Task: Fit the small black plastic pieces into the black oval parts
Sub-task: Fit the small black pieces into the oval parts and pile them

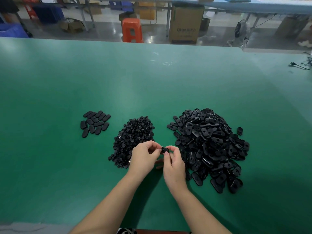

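A black oval part (164, 148) is held between my two hands just above the green table. My left hand (145, 157) pinches its left end with curled fingers, and my right hand (173, 164) grips its right end. Whether a small piece sits in it is hidden by my fingers. Behind my left hand lies a heap of small black plastic pieces (133, 132). A large heap of black oval parts (209, 146) spreads to the right of my right hand. At the left, a neat group of oval parts (95, 123) lies flat.
The green table (152, 81) stretches far ahead and to both sides. One stray oval part (239, 130) lies right of the big heap. Cables (302, 65) lie at the far right edge. Beyond the table stand an orange stool (132, 30) and a cardboard box (185, 22).
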### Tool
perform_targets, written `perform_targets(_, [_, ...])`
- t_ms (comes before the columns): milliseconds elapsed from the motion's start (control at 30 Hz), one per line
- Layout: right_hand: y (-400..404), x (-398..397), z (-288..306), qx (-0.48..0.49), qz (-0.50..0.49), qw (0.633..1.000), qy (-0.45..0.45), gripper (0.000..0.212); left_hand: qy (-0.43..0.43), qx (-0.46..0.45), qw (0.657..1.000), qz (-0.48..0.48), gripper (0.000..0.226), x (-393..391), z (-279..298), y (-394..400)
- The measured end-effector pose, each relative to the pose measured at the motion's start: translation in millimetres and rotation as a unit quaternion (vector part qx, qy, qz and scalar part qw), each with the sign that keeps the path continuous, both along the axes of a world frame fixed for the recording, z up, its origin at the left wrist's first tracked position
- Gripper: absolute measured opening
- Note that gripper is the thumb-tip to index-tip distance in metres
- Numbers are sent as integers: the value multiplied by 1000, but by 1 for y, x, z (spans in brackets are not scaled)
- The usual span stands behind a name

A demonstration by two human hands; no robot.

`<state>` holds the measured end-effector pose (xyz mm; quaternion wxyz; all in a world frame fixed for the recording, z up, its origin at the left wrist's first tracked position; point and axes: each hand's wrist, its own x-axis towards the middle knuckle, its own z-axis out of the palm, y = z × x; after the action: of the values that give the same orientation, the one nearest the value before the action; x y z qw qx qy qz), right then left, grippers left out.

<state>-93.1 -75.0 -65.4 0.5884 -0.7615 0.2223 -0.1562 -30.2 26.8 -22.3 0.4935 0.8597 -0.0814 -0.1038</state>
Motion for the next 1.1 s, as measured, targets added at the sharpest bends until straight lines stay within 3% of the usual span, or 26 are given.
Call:
perform_targets(367, [0,1,-3,-6,18,1000,11,18,-27,46,999,-8,13,3,0,-1])
perform_targets(667, [0,1,-4,48,30,998,-10,18,-20,47,999,-14,25,14,-5,9])
perform_targets(767, [-1,2,-8,47,33,998,-10,15,21,-3,999,-35,12,17,-7,13])
perform_targets(867, [-2,2,-9,53,34,998,-21,13,51,-59,996,-38,15,17,-10,14])
perform_targets(1100, [-3,3,-13,58,25,998,-15,13,51,-69,994,-64,11,16,-9,13])
